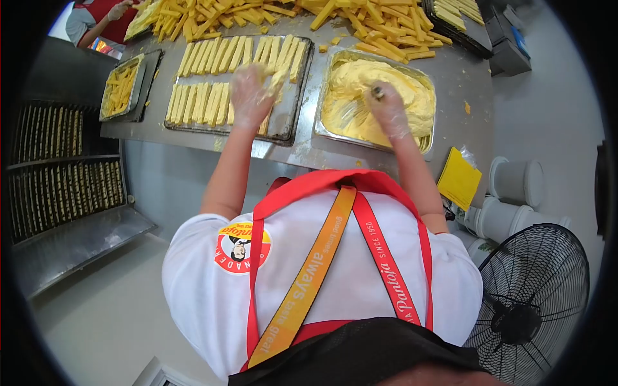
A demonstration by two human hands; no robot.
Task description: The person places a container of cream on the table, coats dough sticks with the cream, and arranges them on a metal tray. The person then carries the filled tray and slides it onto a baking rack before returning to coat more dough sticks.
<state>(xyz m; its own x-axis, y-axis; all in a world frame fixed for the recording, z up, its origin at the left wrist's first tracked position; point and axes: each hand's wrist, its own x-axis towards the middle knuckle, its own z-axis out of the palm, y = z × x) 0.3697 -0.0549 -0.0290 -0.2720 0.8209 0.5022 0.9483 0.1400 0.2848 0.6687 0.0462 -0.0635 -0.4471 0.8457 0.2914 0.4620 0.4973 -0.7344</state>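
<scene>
My left hand (pixel 250 96), in a clear plastic glove smeared with cream, is over the right part of a dark baking tray (pixel 288 132). Its fingers close on a cream-coated cake stick (pixel 277 82), slightly blurred and tilted over the tray. Two rows of pale coated sticks (pixel 199 103) lie side by side there. Above a metal pan (pixel 320 116) of thick yellow cream (pixel 347 80), my gloved right hand (pixel 390 110) is wrapped around a tool whose round handle end (pixel 378 93) points up. The tool's working end is hidden.
Plain yellow cake sticks (pixel 386 26) are heaped at the table's back. A smaller pan of pieces (pixel 121 89) stands left. A rack of trays (pixel 64 180), white buckets (pixel 515 180) and a floor fan (pixel 531 309) surround the table. Another person's gloved hand (pixel 120 9) shows top left.
</scene>
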